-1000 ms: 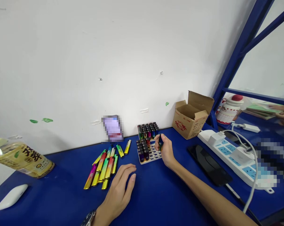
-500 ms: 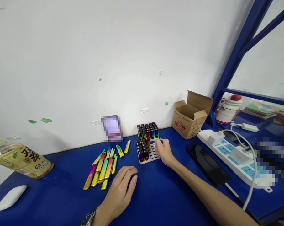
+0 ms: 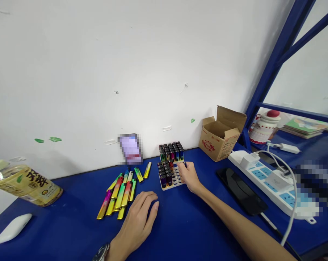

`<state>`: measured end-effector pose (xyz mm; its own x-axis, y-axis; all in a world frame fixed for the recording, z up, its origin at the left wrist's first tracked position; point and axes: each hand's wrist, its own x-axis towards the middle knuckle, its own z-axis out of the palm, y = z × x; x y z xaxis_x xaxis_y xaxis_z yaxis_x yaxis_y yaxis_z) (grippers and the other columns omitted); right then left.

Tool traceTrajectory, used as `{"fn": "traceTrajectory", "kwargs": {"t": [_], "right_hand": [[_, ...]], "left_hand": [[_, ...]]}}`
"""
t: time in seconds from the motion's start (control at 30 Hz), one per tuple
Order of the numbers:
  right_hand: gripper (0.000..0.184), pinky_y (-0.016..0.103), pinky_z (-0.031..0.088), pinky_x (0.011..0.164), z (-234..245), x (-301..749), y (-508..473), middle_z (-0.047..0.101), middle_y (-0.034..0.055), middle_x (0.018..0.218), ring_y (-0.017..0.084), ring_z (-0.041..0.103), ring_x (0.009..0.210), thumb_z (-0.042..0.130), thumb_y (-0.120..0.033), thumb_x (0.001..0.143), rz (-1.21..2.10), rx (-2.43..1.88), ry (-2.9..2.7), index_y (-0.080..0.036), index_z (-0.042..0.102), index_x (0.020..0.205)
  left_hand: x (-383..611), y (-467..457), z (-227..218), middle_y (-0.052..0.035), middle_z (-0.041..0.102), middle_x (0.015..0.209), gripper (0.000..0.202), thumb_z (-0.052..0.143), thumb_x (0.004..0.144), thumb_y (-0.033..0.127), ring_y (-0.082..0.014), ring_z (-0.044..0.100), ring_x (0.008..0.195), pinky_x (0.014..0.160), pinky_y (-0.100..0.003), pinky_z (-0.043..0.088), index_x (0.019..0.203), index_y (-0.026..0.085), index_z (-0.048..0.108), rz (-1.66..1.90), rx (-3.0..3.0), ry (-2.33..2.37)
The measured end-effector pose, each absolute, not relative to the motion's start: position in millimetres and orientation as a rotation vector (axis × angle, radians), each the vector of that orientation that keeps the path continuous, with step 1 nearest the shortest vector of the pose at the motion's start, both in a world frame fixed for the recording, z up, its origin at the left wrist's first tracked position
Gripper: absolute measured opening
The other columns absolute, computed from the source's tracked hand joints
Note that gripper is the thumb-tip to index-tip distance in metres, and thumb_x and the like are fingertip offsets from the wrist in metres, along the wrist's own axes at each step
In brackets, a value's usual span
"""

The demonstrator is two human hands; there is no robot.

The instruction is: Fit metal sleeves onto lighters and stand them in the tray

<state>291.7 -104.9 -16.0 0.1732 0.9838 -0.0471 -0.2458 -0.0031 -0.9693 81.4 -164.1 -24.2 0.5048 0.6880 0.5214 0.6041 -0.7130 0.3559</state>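
Note:
My right hand (image 3: 189,177) is closed in a fist over the right side of a white perforated tray (image 3: 176,181). A dark end shows at the top of the fist, like those of the lighters in the tray; the fingers hide the rest. Black-ended lighters (image 3: 165,174) stand upright in the tray's left holes, and a full block of similar lighters (image 3: 171,150) stands behind. My left hand (image 3: 139,215) rests open, palm down, on the blue table (image 3: 175,224), holding nothing. Beside it lies a loose pile of shiny gradient-coloured lighters (image 3: 120,194), with gold lower ends.
An open cardboard box (image 3: 217,141) stands by the wall. A black phone (image 3: 241,192) and a white power strip (image 3: 275,188) with cables lie to the right. On the left are a yellow-labelled bottle (image 3: 30,185) and a white mouse (image 3: 13,228). A blurred screen (image 3: 130,148) leans on the wall.
My right fist stays at the tray with its thumb shifted slightly. The left hand and the pile look unchanged. The view has shifted very slightly.

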Motion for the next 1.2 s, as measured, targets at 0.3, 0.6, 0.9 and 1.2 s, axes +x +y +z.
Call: {"fn": "traceTrajectory", "kwargs": {"t": [0.3, 0.6, 0.9, 1.2], "right_hand": [[0.040, 0.026, 0.045, 0.058, -24, 301, -100, 0.053, -0.0009, 0.067, 0.013, 0.051, 0.059, 0.047, -0.056, 0.084, 0.927, -0.909, -1.042, -0.018, 0.057, 0.083], [0.025, 0.026, 0.044, 0.053, -27, 308, -104, 0.060, 0.0030, 0.065, 0.015, 0.055, 0.058, 0.061, -0.035, 0.081, 0.498, -1.094, -1.409, -0.016, 0.067, 0.066], [0.031, 0.026, 0.054, 0.052, -36, 313, -102, 0.066, 0.0071, 0.077, 0.015, 0.062, 0.055, 0.048, -0.028, 0.092, 0.301, -1.077, -1.625, -0.018, 0.068, 0.070], [0.029, 0.028, 0.046, 0.067, -27, 312, -108, 0.069, 0.0095, 0.084, 0.020, 0.064, 0.076, 0.047, -0.033, 0.094, -0.036, -1.436, -1.891, -0.015, 0.068, 0.087]], "left_hand": [[81, -162, -25, -0.0078, 0.065, 0.098, 0.019, 0.042, 0.095, 0.025, -0.0192, 0.062, 0.095, 0.086, -0.033, 0.051, 0.101, 0.020, 0.059, 1.003, 2.624, 1.135], [80, -154, -22, -0.0071, 0.065, 0.090, 0.018, 0.044, 0.093, 0.023, -0.0200, 0.062, 0.086, 0.082, -0.035, 0.050, 0.091, 0.018, 0.060, 1.104, 2.799, 1.302], [74, -144, -35, -0.0202, 0.065, 0.109, 0.028, 0.044, 0.089, 0.028, -0.0364, 0.054, 0.112, 0.093, -0.054, 0.042, 0.103, 0.011, 0.061, 0.982, 3.059, 1.826], [68, -129, -39, -0.0211, 0.060, 0.122, 0.042, 0.044, 0.091, 0.035, -0.0386, 0.044, 0.127, 0.101, -0.054, 0.037, 0.121, 0.009, 0.056, 0.875, 3.038, 1.725]]}}
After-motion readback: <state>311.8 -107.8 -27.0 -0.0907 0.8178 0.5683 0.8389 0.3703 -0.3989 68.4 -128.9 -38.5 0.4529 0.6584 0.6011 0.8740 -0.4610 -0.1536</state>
